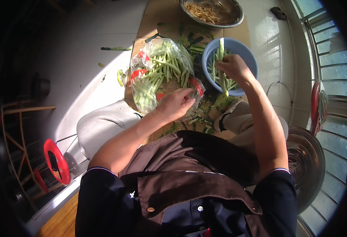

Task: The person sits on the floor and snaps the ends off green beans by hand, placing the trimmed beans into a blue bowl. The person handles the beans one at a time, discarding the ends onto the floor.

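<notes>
Pinched upright in my right hand (pixel 234 68) is a long, flat green bean (pixel 221 50), held over a blue plastic basin (pixel 252 56). Cut or trimmed green beans (pixel 212 66) lie inside the basin, partly covered by that hand. My left hand (pixel 175 102) hovers by the near right edge of a clear plastic bag (pixel 166 44) with red patches. Its thumb and fingers are apart, and I see nothing between them. The bag lies open, and a heap of whole green beans (pixel 167 66) spills toward its middle.
Flattened cardboard (pixel 149 17) covers the floor, strewn with dark green peelings (pixel 191 38). A metal bowl of pale brown shreds (pixel 212 13) stands at the far end. Red-seated stools (pixel 57 161) are at left; a large round metal lid or pan (pixel 307 169) stands at right near the barred window (pixel 336 72).
</notes>
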Available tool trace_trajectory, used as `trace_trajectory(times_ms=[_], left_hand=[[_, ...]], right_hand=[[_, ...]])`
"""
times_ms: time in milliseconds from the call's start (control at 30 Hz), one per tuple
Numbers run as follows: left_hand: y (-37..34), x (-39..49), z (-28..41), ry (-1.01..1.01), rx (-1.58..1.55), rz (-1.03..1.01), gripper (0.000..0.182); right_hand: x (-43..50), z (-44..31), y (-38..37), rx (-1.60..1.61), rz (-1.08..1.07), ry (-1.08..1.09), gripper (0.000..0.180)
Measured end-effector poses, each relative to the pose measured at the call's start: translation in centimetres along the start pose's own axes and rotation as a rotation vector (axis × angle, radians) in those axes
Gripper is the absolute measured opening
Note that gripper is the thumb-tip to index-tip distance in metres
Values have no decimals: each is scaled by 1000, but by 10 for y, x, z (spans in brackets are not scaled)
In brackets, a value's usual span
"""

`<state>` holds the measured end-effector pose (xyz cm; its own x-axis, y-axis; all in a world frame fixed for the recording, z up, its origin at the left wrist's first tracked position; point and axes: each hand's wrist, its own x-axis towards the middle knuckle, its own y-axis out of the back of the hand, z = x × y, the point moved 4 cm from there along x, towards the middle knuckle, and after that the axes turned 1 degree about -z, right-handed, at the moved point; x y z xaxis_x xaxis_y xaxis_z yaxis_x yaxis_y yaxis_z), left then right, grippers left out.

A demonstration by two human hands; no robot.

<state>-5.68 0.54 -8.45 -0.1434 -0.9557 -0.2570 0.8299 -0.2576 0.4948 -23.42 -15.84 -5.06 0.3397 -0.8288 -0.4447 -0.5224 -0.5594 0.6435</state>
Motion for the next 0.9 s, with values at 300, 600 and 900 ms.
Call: trace_trajectory(times_ms=[300,600,900], left_hand=[[-15,16,-127,382,342,-71,54],[1,15,-257,1131,345,514,110],[18,11,-324,789,-217,769,29]], right_hand=[[-62,-31,16,-584,225,179,43],[-108,-55,-22,-674,-175,456,44],[-112,-49,-5,-577,-189,505,42]])
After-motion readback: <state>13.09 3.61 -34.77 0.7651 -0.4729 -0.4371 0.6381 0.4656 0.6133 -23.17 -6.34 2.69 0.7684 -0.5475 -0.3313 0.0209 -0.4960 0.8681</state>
